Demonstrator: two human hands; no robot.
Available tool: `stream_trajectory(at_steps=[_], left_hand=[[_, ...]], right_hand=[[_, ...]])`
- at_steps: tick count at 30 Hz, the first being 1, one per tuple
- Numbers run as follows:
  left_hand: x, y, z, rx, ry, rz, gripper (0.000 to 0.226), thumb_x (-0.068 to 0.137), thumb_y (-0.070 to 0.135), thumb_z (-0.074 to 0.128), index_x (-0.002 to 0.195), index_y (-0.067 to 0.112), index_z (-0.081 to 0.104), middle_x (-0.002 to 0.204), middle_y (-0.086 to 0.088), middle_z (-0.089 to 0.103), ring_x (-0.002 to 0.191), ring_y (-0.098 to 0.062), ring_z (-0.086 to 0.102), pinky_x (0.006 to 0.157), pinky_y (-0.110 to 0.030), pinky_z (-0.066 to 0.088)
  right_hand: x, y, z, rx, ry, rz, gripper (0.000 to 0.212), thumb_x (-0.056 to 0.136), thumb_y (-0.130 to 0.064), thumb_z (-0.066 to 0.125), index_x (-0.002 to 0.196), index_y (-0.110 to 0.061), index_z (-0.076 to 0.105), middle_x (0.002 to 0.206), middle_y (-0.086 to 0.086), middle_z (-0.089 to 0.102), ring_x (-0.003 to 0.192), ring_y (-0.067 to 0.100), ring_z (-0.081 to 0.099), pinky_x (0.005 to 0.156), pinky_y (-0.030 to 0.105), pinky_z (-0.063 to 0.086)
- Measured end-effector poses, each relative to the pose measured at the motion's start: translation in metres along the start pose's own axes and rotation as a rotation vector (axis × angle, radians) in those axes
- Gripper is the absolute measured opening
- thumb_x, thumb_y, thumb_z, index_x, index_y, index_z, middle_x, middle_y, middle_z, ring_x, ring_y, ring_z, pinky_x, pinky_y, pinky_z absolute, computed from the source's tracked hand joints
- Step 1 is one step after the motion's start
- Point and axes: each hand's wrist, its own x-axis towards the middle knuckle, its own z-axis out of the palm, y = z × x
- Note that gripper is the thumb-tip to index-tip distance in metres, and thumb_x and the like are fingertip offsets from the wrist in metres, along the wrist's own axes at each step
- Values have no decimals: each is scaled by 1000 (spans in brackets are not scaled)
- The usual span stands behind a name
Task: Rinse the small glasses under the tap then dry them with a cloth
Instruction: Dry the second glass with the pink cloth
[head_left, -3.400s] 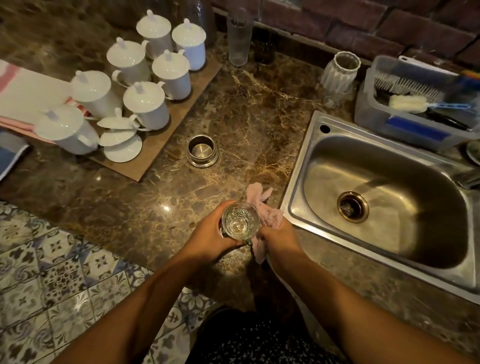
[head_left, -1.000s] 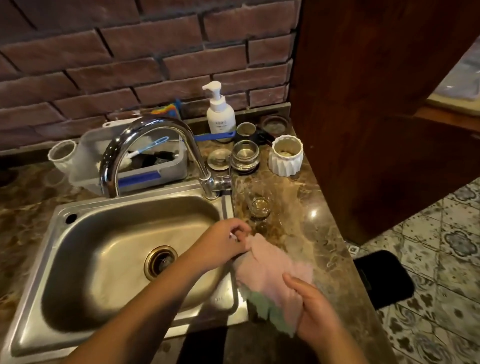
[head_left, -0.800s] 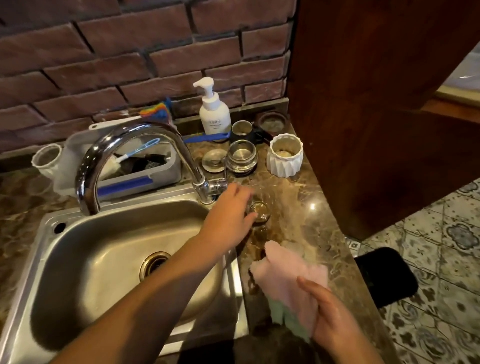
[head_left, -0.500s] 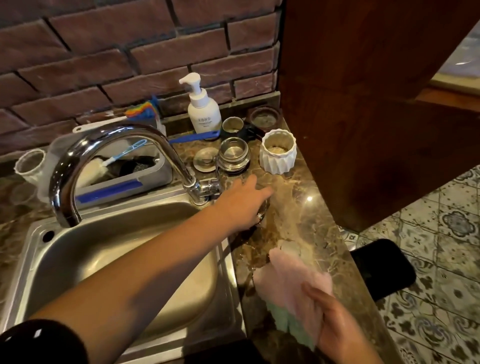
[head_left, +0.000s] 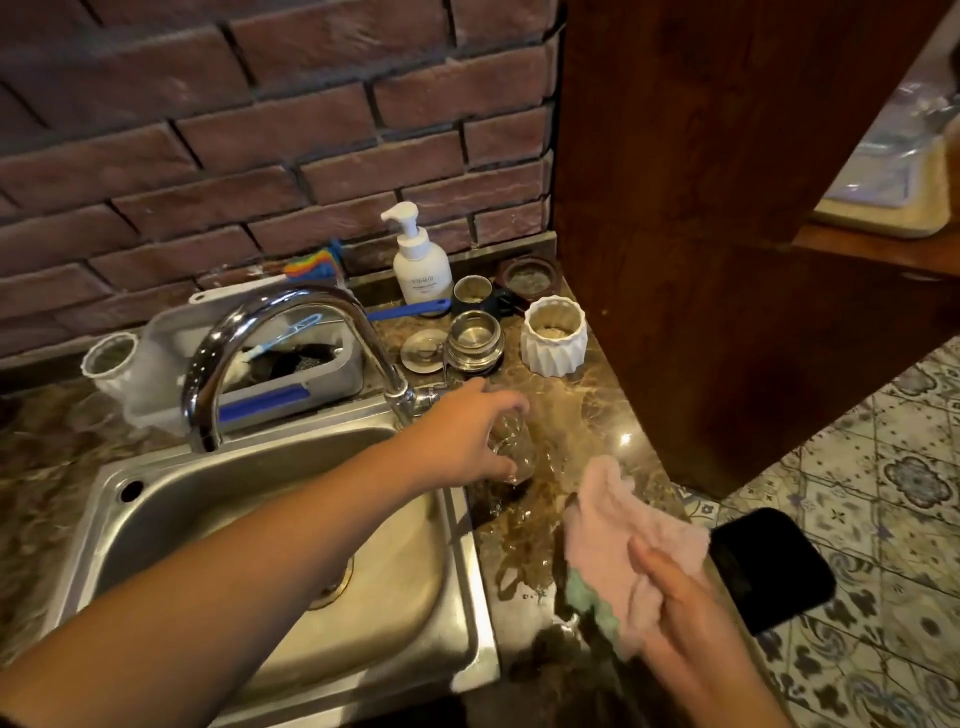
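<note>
Left grip: the left hand (head_left: 467, 436) reaches over the sink's (head_left: 465, 551) right rim, fingers and thumb curled round the small glass (head_left: 514, 449).
Glass in the grip: at the fingertip end of the hand, fingers across its far side, thumb at its near side. Its right side shows clear of the hand. It is blurred and seems tilted.
Glass place: over the wet table (head_left: 587, 415), just right of the sink and near the tap's (head_left: 213, 358) base; I cannot tell if it touches the table.
Right grip: the right hand (head_left: 675, 608) holds the bunched pink cloth (head_left: 618, 525), thumb across it, apart from the glass.
Behind: a steel cup (head_left: 475, 340), a white ribbed pot (head_left: 553, 335) and a soap bottle (head_left: 418, 265).
</note>
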Motion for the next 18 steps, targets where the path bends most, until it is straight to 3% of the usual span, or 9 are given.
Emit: stream_trajectory(at_steps=[3,4,6,8,10,12,14,16,18], left_hand=[[-45,8,-15,-50,35,3,68,76,32,85,136,32,53,135,1,49,124,-18,49,94,-25,37],[-61,11,-19,-89,48,0,69,76,32,85,137,31,53,139,3,50,126,-17,49,96,-25,38],[-93,16,-27,-185,75,-11,68,75,31,86,135,31,55,136,7,55,121,-15,54,92,-27,44],[-123,20,-31,-356,94,-9,62,76,23,85,130,32,58,118,12,62,105,-10,61,76,-21,48],[-154,24,-33,-528,118,25,52,78,12,83,122,29,63,104,12,68,89,-4,63,62,-11,46],[-183,26,-34,-625,150,39,48,79,9,81,120,26,64,98,12,70,78,4,64,56,-8,45],[-211,23,-36,-636,186,67,51,78,14,84,122,30,63,99,17,70,77,12,63,59,-9,47],[-235,18,-38,-605,217,91,58,76,18,86,124,38,62,111,21,70,92,12,64,72,-15,54],[-258,10,-40,-522,248,92,63,73,23,88,127,40,59,124,22,65,111,5,61,94,-28,56]], right_hand=[[-26,-8,29,-123,-42,-183,31,100,-4,45,127,-7,60,91,12,79,83,22,78,68,33,63],[-37,-8,43,-188,-55,-264,30,98,-5,48,123,-10,63,94,8,80,88,19,77,73,33,62],[-55,2,64,-373,-92,-400,33,89,-17,59,121,-21,66,115,0,76,109,17,71,95,38,53],[-70,20,80,-590,-179,-511,37,85,-33,69,122,-34,66,117,-5,73,107,12,67,102,35,46],[-82,38,95,-809,-272,-610,46,85,-58,65,130,-51,56,115,-9,63,104,8,57,98,31,41],[-91,54,105,-933,-285,-727,61,84,-73,52,140,-51,43,136,-11,52,127,4,49,109,23,34],[-100,68,118,-928,-304,-793,69,86,-76,46,143,-38,43,145,-8,51,134,6,48,112,22,36],[-108,82,130,-898,-266,-811,69,86,-78,43,133,-29,55,124,1,63,116,17,60,107,37,45],[-114,95,144,-881,-246,-805,65,85,-78,43,120,-27,62,107,-2,67,100,17,63,93,38,51]])
